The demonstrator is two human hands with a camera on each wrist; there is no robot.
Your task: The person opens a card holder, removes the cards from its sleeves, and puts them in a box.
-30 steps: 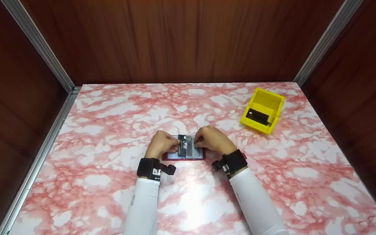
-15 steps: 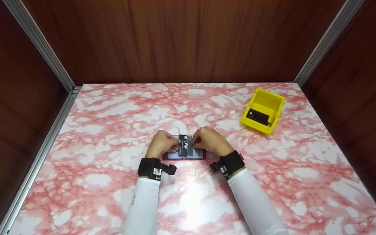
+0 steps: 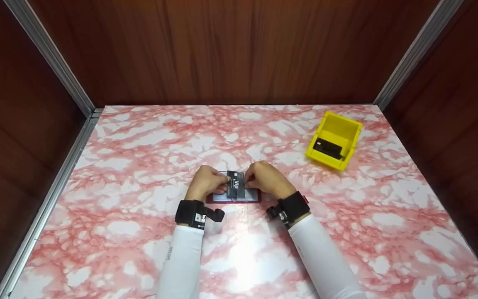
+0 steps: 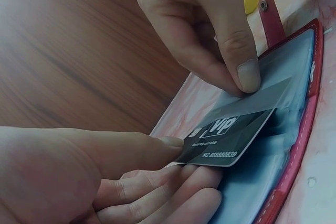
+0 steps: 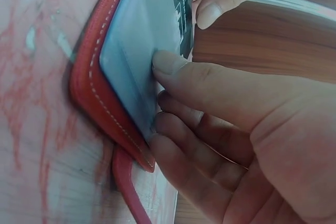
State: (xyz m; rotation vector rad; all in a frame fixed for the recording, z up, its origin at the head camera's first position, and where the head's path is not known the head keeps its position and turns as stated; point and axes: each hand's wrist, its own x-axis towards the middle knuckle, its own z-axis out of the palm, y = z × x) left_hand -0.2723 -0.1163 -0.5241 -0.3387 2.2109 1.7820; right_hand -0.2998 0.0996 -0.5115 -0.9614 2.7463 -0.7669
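My left hand (image 3: 206, 182) pinches a black VIP card (image 4: 231, 142), thumb on its face and fingers beneath it. Part of the card lies under the clear plastic sleeve (image 4: 270, 90) of a red card holder (image 5: 86, 85), which rests open on the table. My right hand (image 3: 266, 178) pinches that sleeve between thumb and fingers, at the side away from my left hand. In the right wrist view, its thumb (image 5: 170, 62) presses the plastic close to the card. A red snap strap (image 4: 272, 22) sticks out from the holder's side.
A yellow bin (image 3: 340, 124) stands at the back right of the marbled table (image 3: 147, 249), with black cards (image 3: 327, 148) in it. Dark wood panels (image 3: 239, 50) with metal corner posts enclose the table at the back and sides.
My right hand has shifted slightly left, bringing the sleeve's edge closer to my left hand. The left hand has stayed nearly still, with its grip on the card kept.
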